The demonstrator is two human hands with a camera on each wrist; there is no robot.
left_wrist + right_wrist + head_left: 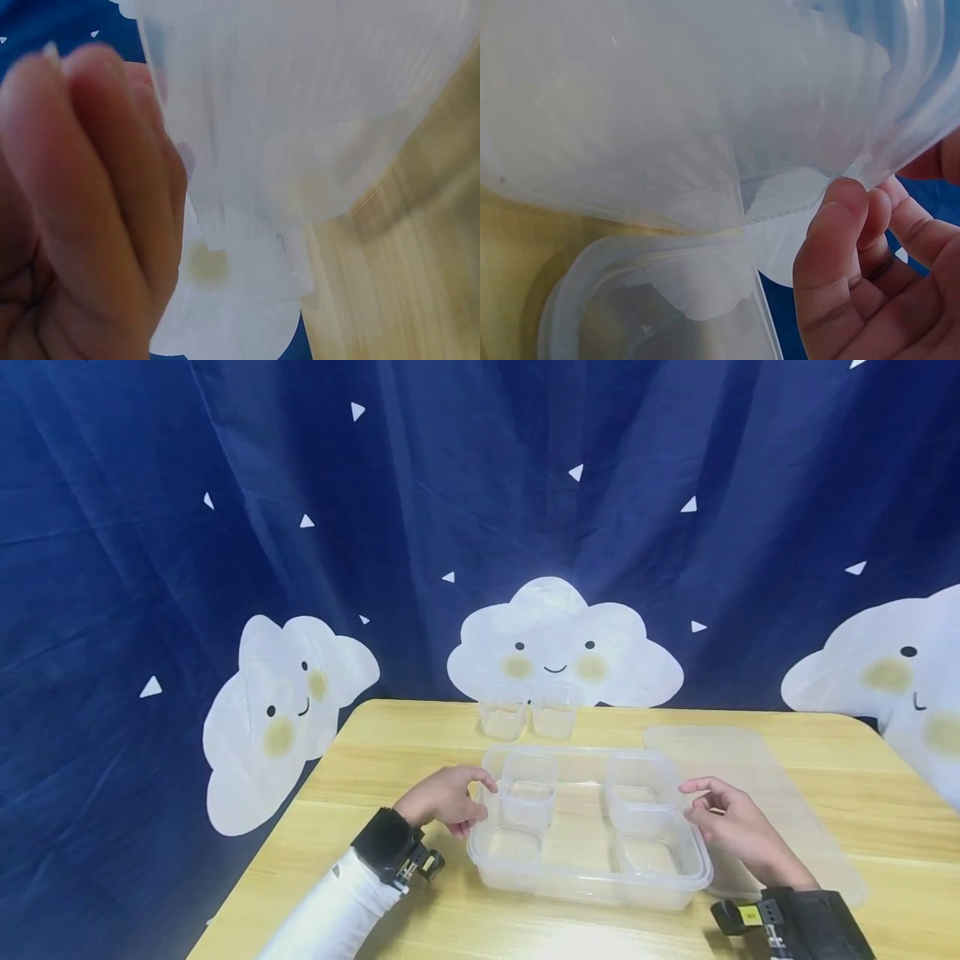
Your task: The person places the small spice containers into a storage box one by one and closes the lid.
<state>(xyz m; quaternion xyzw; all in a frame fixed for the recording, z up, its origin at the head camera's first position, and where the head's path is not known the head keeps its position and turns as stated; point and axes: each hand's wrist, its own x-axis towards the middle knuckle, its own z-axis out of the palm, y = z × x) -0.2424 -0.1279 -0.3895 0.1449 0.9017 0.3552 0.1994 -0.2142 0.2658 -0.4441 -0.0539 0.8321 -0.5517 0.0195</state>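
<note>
Plainly, the clear box (pixel 585 893) is between the two hands, with four cups (pixel 527 814) in its corners. The left hand (pixel 447 797) is at the box's left end and the right hand (pixel 731 827) at its right end, fingers loosely bent, each thumb parted from the forefinger. Right of the box lies a flat lid (pixel 720 752); behind the box stand two spare cups (pixel 553 722). Below it spreads a pale wooden worktop (pixel 382 735). Behind hangs a dark blue curtain (pixel 487 485) with smiling clouds.
</note>
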